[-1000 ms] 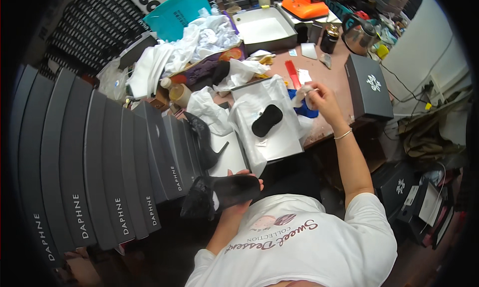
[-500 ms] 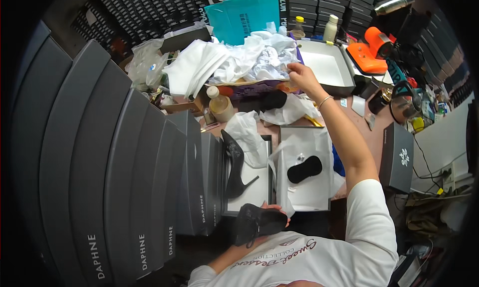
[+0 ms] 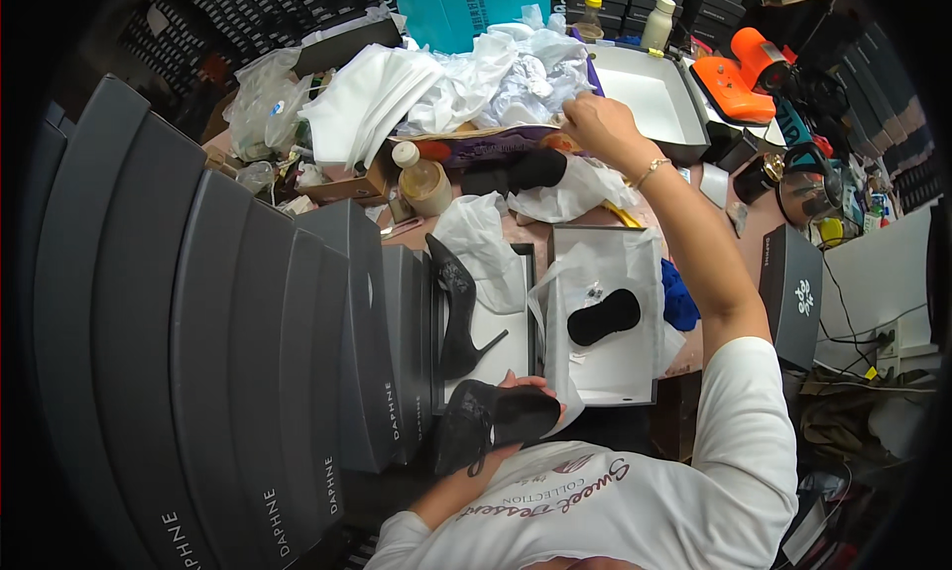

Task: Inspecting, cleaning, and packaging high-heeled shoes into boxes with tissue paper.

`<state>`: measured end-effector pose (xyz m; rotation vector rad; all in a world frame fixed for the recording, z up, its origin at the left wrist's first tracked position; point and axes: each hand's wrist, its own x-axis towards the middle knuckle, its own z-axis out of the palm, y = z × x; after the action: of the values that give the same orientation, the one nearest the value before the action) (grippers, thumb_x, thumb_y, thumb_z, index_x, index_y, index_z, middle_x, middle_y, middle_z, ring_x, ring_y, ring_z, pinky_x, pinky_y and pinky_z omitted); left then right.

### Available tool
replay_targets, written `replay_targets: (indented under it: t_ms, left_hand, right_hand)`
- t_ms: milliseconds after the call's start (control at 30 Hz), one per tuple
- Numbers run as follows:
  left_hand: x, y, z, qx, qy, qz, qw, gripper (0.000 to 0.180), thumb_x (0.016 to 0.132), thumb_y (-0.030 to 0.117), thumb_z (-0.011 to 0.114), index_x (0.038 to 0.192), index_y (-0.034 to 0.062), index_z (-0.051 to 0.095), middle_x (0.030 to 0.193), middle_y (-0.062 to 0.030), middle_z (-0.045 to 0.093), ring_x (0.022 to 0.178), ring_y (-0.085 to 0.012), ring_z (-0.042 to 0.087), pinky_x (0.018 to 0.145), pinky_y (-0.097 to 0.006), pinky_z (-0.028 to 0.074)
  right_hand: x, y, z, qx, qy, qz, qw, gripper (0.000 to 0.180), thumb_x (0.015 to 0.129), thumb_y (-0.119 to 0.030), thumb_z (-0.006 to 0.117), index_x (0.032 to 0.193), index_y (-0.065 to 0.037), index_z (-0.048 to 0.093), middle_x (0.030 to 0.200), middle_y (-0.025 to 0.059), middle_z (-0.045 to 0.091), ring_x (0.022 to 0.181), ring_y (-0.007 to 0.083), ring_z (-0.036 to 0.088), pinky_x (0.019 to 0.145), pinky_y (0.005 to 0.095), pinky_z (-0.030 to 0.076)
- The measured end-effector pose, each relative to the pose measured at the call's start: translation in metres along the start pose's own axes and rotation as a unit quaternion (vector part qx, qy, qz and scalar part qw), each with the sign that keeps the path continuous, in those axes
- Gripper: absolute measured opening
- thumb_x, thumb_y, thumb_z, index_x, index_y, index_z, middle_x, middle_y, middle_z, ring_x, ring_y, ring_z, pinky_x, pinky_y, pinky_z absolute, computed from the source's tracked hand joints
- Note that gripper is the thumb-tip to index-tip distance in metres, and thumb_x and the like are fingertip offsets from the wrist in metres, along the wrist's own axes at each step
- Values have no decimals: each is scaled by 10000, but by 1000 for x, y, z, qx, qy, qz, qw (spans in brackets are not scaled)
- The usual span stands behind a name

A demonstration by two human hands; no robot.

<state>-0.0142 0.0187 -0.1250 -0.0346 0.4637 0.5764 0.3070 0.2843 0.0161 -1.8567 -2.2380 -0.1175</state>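
Note:
My left hand (image 3: pixel 526 381) is closed round a black lace-patterned shoe (image 3: pixel 464 416) in front of my body; the shoe covers most of the hand. My right hand (image 3: pixel 601 130) reaches far forward, fingers curled, at the right edge of a heap of crumpled white tissue paper (image 3: pixel 476 89). What its fingers hold, if anything, is hidden. Between me and the heap, a black high-heeled shoe (image 3: pixel 456 307) lies on its side in an open shoebox (image 3: pixel 484 377) with tissue paper. Beside it, a white-lined box (image 3: pixel 607 380) contains a black insole-shaped pad (image 3: pixel 604 318) and a small clear packet.
Tall stacks of dark grey shoeboxes (image 3: pixel 223 352) crowd the left side. A capped bottle (image 3: pixel 423 180) stands behind the open boxes. At the right are an orange device (image 3: pixel 734 89), a glass jug (image 3: pixel 808 188) and a dark upright box (image 3: pixel 790 297). An empty tray-like box (image 3: pixel 645 99) sits behind my right hand.
The whole view has shifted slightly. My right hand's fingers have curled further in at the tissue heap's edge. My left hand still grips the shoe, now tilted a little differently.

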Motion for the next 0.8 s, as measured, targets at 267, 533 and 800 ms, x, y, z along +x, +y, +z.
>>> replay_targets:
  t_ms: [267, 533, 800]
  left_hand:
    - [-9, -2, 11, -100, -27, 47, 994, 494, 912, 497, 506, 1098, 58, 633, 1087, -171, 653, 1013, -424, 610, 915, -563, 471]
    - [-40, -15, 24, 31, 2, 148, 989, 375, 939, 346, 506, 1139, 38, 588, 1069, -167, 643, 979, -372, 630, 834, -441, 548]
    - [-54, -35, 54, 330, 162, 225, 902, 308, 960, 281, 479, 1118, 44, 597, 1062, -107, 645, 945, -198, 640, 822, -321, 540]
  right_hand:
    - [-246, -69, 63, -34, -230, -193, 953, 319, 720, -170, 710, 1013, -119, 594, 1004, 109, 601, 1066, 260, 564, 1023, 594, 295]
    - [-283, -114, -40, 388, 78, 22, 918, 399, 687, -16, 585, 1085, -5, 552, 976, 158, 554, 905, 323, 570, 832, 401, 467]
    - [-341, -240, 47, 448, 28, -23, 893, 360, 717, -174, 677, 1022, 2, 598, 1056, 110, 554, 958, 242, 548, 784, 298, 413]
